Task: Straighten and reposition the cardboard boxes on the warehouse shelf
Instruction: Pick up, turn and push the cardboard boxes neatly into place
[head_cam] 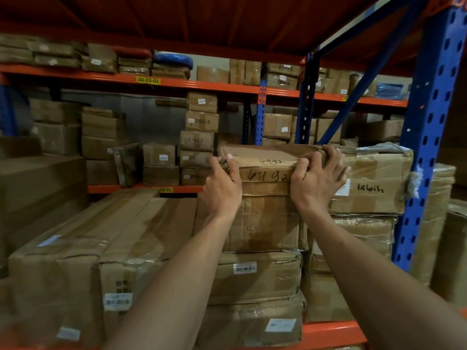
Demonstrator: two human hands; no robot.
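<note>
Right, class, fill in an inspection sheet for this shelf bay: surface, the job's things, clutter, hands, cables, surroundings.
Surface: orange shelf beam under stacked cartons; shelf deck hidden.
Job's things: top box marked 6492 sits on the middle stack, its front edge crumpled; taped box beside it on the right; long flat cartons on the left.
Clutter: torn wrap hanging at the taped box's right corner.
Hands: left hand grips the top box's front left corner; right hand grips its front right edge.
Cables: nothing seen.
Surroundings: blue upright on the right; rear racks full of small boxes.
</note>
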